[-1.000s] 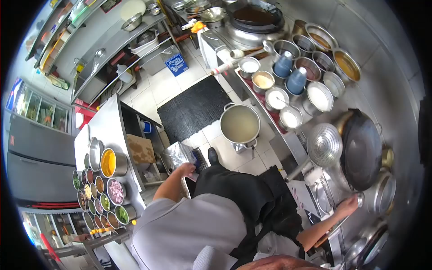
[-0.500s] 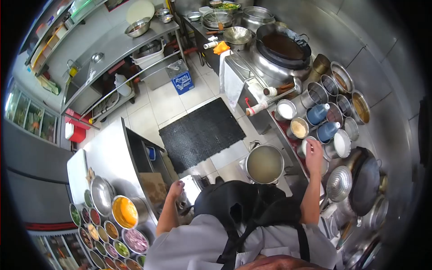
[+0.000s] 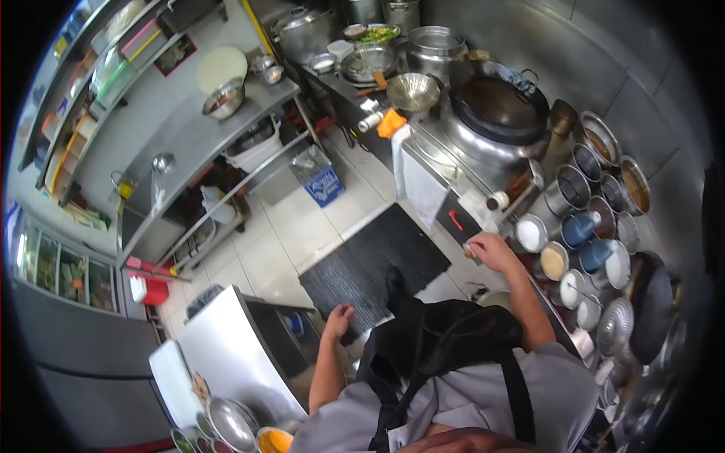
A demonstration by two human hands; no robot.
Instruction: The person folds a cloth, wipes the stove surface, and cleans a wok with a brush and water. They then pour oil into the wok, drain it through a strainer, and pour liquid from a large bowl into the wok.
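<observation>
R hand (image 3: pixel 495 255) has moved from round, white-filled steel pots (image 3: pixel 532 233) to the grey steel desk's (image 3: pixel 453 172) front edge, narrowed at a tan wooden handle tip (image 3: pixel 469 252) there (contact unclear), L hand (image 3: pixel 339 322) half-curled, can't tell if empty; prob. grip step, next needs firm hold.

Brown-ended handle (image 3: pixel 470 251) in right hand (image 3: pixel 492 252)

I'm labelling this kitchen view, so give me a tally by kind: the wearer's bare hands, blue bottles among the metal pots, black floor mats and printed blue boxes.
Bare hands: 2
Blue bottles: 2
Black floor mat: 1
Printed blue box: 1
Total: 6
</observation>
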